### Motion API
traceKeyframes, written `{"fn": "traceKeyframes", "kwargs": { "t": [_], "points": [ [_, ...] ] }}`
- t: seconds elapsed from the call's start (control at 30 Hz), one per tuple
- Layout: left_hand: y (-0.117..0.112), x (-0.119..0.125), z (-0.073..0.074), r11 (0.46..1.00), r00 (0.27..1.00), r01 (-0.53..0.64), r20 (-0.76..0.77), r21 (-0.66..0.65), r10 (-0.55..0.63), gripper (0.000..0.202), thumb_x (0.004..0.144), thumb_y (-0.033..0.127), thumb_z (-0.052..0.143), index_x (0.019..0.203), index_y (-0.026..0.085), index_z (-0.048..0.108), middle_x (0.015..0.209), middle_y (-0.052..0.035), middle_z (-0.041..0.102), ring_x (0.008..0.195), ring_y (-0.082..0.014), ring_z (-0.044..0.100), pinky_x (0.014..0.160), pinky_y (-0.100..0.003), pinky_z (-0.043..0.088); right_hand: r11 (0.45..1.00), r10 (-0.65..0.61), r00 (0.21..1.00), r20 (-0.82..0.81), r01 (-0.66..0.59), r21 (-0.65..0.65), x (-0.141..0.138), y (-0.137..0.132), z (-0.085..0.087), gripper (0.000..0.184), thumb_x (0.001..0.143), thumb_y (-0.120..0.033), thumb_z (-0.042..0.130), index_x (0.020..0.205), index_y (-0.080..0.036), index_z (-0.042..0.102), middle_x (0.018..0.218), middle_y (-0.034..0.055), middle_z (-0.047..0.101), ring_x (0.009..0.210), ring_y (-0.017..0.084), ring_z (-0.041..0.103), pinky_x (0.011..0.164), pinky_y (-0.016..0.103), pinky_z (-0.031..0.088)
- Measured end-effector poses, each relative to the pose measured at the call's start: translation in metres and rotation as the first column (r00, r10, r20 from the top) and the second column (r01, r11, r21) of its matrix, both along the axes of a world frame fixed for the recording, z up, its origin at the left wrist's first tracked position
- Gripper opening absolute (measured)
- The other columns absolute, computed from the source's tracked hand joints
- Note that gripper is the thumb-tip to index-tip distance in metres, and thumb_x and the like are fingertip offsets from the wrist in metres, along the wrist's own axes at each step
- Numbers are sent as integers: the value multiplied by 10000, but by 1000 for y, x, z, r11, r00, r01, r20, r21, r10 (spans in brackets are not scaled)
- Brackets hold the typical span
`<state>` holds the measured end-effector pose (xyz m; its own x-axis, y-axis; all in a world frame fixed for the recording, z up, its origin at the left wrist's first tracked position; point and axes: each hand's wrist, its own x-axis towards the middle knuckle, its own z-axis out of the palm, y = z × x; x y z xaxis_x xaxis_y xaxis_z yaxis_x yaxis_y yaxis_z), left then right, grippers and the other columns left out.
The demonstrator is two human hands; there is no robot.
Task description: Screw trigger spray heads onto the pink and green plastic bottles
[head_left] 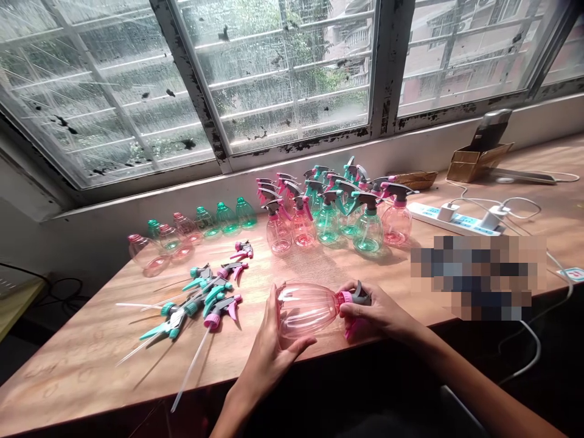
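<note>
At lower centre of the frame, a clear pink, ribbed plastic bottle [305,309] lies on its side between the hands, base to the left, neck to the right. The left hand [276,342] cups the base, its fingers curved round it; whether the thumb presses is hard to tell. The fingers of the right hand [373,309] are clamped on a grey-and-pink plastic trigger spray head [360,296] at the neck.

If the right hand tilts the head off the bottle's axis, the pink collar [345,297] could bind crookedly on the thread and leak later; how far it is seated cannot be told. The smooth, rounded base might turn in the cupped palm under a twist, and a hard squeeze could dent the thin-looking wall.

At left, the loose green, pink and grey spray heads [214,319] lie in a tangle on the brown wooden desk [68,377]. One white tube [194,368] reaches the front edge near the left forearm, so a careless sweep could drag it off. Farther back, the cluster of pink and green bottles with heads fitted [328,222] stands so close-packed that one knock might topple several.
</note>
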<state>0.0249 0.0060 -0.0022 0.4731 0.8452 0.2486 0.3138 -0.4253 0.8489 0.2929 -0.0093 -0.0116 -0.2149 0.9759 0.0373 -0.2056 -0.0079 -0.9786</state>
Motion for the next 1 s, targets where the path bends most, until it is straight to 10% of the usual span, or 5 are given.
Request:
{"fn": "traceKeyframes", "kwargs": {
  "t": [0.13,1.0],
  "points": [
    [3,-2,-8,996,1000,-10,-18,93,11,979,933,319,684,1592,387,-37,1678,-130,127,1472,-379,341,1166,-572,365,1000,8,999,-45,-9,-24,0,0,1,392,773,-408,846,969,-182,593,738,7,736,586,206,722,587,344,606],
    [1,-2,-1,1000,1000,-21,-6,-5,21,981,927,383,687,1605,333,-20,1648,-147,226,1427,-364,417,1184,-546,337,999,19,998,-62,-20,-28,0,0,-1,404,766,-352,871,995,-165,597,716,-3,733,593,186,725,578,301,601]
  ]
}}
